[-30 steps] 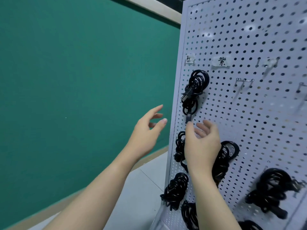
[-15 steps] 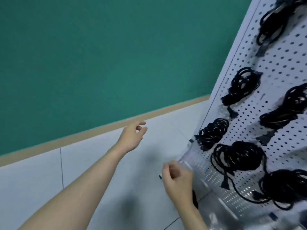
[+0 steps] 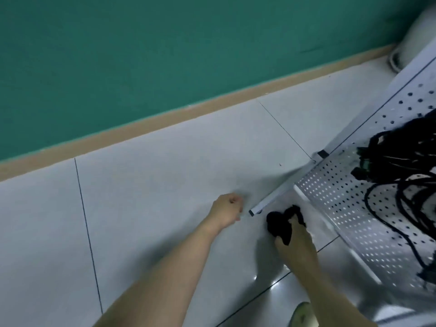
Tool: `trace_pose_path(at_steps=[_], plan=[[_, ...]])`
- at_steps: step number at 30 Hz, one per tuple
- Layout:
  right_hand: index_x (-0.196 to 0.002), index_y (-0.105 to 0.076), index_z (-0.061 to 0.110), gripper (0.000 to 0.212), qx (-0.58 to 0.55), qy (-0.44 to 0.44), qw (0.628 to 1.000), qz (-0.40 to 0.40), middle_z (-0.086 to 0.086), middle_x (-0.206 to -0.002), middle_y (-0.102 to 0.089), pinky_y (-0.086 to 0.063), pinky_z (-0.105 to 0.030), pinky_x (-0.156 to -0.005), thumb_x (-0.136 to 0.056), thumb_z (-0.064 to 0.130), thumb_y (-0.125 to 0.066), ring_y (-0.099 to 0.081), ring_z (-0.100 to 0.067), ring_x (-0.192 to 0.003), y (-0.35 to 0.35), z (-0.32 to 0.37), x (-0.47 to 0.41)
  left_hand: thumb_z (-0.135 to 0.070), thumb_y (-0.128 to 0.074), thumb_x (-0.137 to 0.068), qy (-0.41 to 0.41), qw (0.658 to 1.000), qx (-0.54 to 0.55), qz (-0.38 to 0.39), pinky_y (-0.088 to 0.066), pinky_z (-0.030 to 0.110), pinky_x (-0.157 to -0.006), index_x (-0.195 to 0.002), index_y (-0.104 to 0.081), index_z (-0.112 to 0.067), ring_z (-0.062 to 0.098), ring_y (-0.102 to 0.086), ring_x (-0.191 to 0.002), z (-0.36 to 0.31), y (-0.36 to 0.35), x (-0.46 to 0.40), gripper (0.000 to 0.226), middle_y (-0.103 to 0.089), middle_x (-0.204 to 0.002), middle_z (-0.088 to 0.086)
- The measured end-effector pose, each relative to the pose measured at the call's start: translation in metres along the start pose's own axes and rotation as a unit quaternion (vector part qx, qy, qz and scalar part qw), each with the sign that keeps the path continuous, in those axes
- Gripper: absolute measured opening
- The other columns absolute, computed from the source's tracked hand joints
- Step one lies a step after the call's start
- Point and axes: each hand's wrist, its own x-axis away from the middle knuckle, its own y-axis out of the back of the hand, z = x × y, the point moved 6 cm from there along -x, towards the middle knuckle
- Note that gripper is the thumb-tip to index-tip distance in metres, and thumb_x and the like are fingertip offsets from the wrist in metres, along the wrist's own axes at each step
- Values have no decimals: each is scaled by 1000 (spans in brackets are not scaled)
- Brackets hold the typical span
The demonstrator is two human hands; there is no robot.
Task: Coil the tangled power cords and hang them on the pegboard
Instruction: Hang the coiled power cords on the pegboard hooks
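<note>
- The right hand (image 3: pixel 296 241) reaches down to the floor and closes its fingers on a black bundle of cord (image 3: pixel 280 223); the thumb and fingertips curl around the bundle's near edge, so it reads as a grip, though blur hides the exact finger placement.
- The left hand (image 3: pixel 227 210) hangs to the left of the right hand, well apart from the cord, fingers curled loosely into the palm with nothing in them.
- Just beyond and to the right of the right hand stands the foot of the pegboard (image 3: pixel 342 201), with its white base rail (image 3: pixel 271 201) running between the two hands.
- Further right of the right hand, several black cords (image 3: pixel 401 161) already hang against the perforated panel, with loose tails trailing down over the board.
- Judged from this, part of the job is done: some cords are on the board. The bundle on the floor is not yet hung, and it looks bunched rather than neatly coiled, so it probably needs coiling first.
- How many cords remain beyond this one cannot be told from this view.
</note>
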Motion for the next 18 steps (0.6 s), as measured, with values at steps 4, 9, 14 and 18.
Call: trace_pose_path(at_steps=[4,9,14,18], plan=[[-120,-63,10,34,26,-4,999,-33,-8,-107,-70,-52,-35,-78,-89,25,-68,-62,-25,-93,-15,-11,-18,-18,-51,-101,49,997,-19,64,-48,26,-57,-97,-65,-12,21,-60,-60,21,-52,-26,15,-66,-87,13],[-129,-56,14,46,20,-35,999,-2,-9,-108,-70,-59,-45,-81,-87,28,-70,-65,-29,-97,-33,-12,-37,-12,-51,-103,96,986,-3,137,-44,21,-53,-107,-64,-9,11,-54,-61,45,-96,-29,14,-61,-84,8],[-141,-49,17,58,-144,-61,988,-4,-4,-110,-70,-54,-33,-75,-90,35,-72,-65,-19,-94,-33,-11,-20,-32,-61,-103,97,981,27,167,-41,22,-60,-110,-70,-19,9,-53,-66,37,-98,-33,17,-61,-78,-3],[-124,-56,24,42,-242,-29,969,-40,4,-99,-69,-53,-30,-68,-89,37,-73,-66,-10,-86,-9,12,-11,-30,-71,-97,66,984,49,158,-47,18,-56,-104,-70,-13,9,-58,-63,3,-75,-30,19,-64,-71,-3]])
